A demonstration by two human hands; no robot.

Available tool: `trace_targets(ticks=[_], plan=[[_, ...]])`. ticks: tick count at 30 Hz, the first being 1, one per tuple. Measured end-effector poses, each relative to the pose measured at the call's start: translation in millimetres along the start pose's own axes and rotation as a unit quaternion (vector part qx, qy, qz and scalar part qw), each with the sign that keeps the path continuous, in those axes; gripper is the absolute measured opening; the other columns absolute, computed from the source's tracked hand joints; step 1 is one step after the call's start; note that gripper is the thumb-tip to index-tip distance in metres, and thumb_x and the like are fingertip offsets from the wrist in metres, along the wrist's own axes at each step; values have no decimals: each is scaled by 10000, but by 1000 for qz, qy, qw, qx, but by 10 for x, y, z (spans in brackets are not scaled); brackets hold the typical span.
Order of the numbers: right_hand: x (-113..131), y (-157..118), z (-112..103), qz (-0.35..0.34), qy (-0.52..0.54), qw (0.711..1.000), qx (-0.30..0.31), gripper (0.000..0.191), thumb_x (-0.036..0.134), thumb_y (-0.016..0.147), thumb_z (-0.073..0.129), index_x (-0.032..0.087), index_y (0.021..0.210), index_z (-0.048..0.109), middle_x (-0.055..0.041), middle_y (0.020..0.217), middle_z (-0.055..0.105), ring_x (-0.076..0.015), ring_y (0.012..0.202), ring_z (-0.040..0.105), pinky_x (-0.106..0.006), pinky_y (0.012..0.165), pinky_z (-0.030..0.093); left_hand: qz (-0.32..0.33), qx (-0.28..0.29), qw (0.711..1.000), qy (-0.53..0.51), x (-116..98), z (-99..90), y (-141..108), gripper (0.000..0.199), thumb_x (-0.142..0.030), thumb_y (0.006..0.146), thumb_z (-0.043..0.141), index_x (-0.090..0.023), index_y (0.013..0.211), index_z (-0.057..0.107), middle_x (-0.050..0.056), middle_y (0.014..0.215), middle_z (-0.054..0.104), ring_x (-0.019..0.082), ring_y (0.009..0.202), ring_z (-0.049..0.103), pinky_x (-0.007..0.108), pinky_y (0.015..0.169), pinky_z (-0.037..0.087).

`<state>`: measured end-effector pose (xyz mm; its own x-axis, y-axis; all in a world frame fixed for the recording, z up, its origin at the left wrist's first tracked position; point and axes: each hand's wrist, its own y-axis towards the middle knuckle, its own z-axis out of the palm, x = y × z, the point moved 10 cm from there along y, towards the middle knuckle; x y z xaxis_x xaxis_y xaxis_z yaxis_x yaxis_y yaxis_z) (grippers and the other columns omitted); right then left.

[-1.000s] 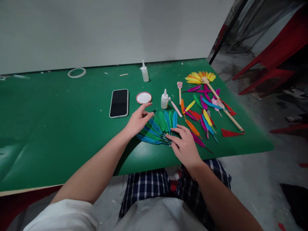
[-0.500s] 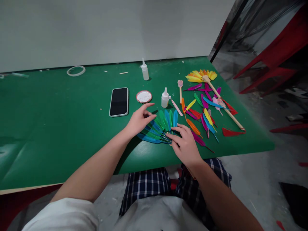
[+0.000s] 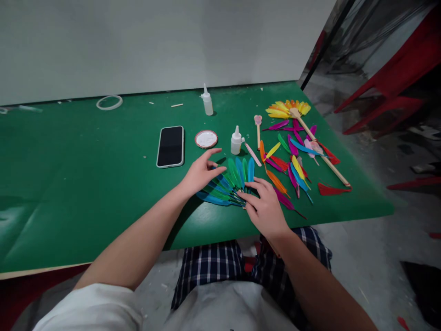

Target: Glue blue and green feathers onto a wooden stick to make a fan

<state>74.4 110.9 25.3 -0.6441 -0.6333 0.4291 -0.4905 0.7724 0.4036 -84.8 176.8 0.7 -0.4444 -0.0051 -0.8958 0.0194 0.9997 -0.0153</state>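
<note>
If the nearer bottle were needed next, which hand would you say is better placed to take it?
Probably the left hand: its fingers extend near the nearer bottle and seem empty, while the right hand rests on the quill ends of the blue and green feathers.

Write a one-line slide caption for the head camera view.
Right hand on a blue-and-green feather fan, left hand at its edge, loose colorful feathers alongside on a green table.

Looks like a craft workshop, green-topped table (image 3: 103,179), nozzle bottles (image 3: 236,145), loose feathers (image 3: 276,183), littered floor (image 3: 354,257)
</note>
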Motion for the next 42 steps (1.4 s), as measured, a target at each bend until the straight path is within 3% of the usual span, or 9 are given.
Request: trace_targets(ticks=[5, 24, 32, 42], plan=[[9, -2, 4, -1, -7, 1000, 5, 310, 116, 748, 465, 244, 966, 643, -70, 1064, 558, -255, 1128, 382, -466, 882, 403, 6, 19, 1000, -1, -14, 60, 7, 588, -263, 671, 634, -230, 1213, 411, -56, 585, 438, 80, 538, 436, 202, 524, 333], [-11, 8, 24, 7, -12, 1000, 7, 307, 116, 752, 473, 248, 967, 647, -61, 1066, 559, -259, 1125, 384, -448, 871, 409, 4, 5, 1000, -7, 0, 50, 34, 538, -242, 689, 612, -210, 1195, 431, -52, 596, 447, 77, 554, 439, 206, 570, 348], [-60, 28, -192, 26, 13, 997, -67, 307, 85, 751, 456, 205, 952, 655, -76, 1047, 557, -230, 1105, 410, -419, 923, 386, 8, 10, 1000, -14, 6, 58, 34, 545, -232, 687, 612, -201, 1198, 425, -52, 597, 450, 74, 549, 440, 204, 565, 346], [-57, 11, 13, 26, 5, 1000, 1, 299, 117, 755, 464, 254, 933, 661, -55, 1079, 551, -253, 1123, 383, -448, 873, 396, 8, 13, 1000, -10, -9, 60, 37, 547, -244, 689, 613, -201, 1200, 423, -50, 593, 463, 79, 554, 445, 203, 563, 342]])
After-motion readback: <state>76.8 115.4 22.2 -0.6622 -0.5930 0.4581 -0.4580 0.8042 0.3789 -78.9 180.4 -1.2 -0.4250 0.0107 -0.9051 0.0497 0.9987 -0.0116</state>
